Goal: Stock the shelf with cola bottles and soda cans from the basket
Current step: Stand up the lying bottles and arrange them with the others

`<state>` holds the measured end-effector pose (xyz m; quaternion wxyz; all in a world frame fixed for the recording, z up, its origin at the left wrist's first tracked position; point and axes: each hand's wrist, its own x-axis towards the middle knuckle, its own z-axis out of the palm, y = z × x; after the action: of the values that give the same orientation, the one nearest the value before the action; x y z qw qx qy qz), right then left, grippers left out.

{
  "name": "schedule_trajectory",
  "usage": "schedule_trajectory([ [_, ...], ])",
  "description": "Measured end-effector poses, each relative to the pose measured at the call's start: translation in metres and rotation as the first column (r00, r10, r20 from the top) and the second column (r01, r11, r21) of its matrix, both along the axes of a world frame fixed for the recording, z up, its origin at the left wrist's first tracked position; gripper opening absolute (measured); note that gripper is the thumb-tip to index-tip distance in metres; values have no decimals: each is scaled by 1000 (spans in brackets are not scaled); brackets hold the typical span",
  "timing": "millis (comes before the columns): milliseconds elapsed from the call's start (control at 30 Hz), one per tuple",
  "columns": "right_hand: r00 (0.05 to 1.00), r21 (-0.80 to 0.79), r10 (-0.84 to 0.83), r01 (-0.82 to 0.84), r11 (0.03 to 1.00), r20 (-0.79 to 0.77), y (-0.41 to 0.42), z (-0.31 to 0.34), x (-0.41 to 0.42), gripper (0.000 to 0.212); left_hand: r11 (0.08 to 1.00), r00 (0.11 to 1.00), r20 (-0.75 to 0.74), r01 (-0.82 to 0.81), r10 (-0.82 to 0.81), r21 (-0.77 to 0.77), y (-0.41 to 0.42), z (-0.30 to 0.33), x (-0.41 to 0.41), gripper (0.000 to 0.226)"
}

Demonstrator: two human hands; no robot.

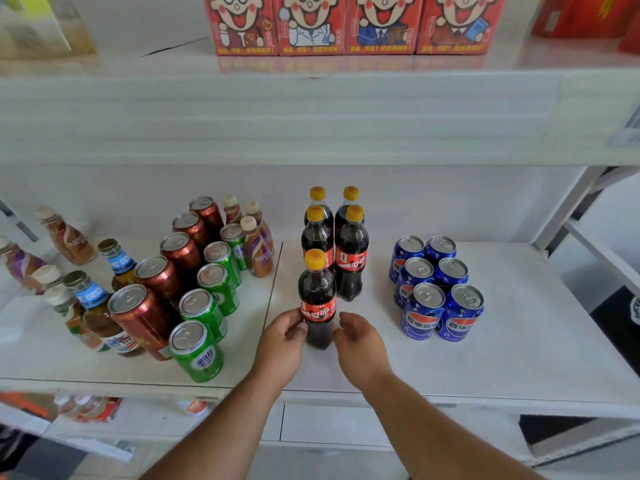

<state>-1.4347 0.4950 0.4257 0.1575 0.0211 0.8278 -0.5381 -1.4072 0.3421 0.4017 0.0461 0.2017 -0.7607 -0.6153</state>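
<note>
The left hand (282, 344) pinches the front cola bottle (317, 299) at its red label, upright on the shelf (519, 341); the right hand (360, 344) hovers open beside it. Nearby bottles (258, 252) read "NES", cut off; the blue cans (438, 289) show Chinese characters.

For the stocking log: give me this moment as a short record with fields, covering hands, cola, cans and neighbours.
left hand: grips front cola bottle at its label
right hand: open, fingers beside the bottle
cola bottles on shelf: five, yellow caps, upright
blue soda cans: six, two columns, right of the cola
left neighbours: green cans, red cans
basket: not in view
</note>
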Motion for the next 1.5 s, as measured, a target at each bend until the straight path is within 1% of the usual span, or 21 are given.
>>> schedule_trajectory([
  [67,1000,-23,23,-24,999,-13,-3,3,3,34,996,999,26,-38,36,86,0,-3,-1,29],
  [167,1000,-92,8,-8,996,-5,-8,5,5,32,979,996,44,-82,75,186,3,-7,-2,27],
  [400,999,-162,-45,48,986,25,-5,4,1,30,960,997,16,-81,80,268,7,-8,-10,28],
  [767,997,-168,-61,67,983,38,-2,5,-12,34,960,996,6,-85,86,268,12,-13,-28,29],
  [1000,998,-162,-62,63,985,7,-1,5,-20,32,964,999,12,-52,50,262,11,-18,-36,30],
  [1200,996,-159,-80,83,984,26,-2,5,-27,35,964,999,14,-43,41,264,12,-18,-45,32],
  [1500,996,-136,-86,87,987,13,-4,2,-35,37,951,999,6,-47,47,306,13,-17,-56,32],
])
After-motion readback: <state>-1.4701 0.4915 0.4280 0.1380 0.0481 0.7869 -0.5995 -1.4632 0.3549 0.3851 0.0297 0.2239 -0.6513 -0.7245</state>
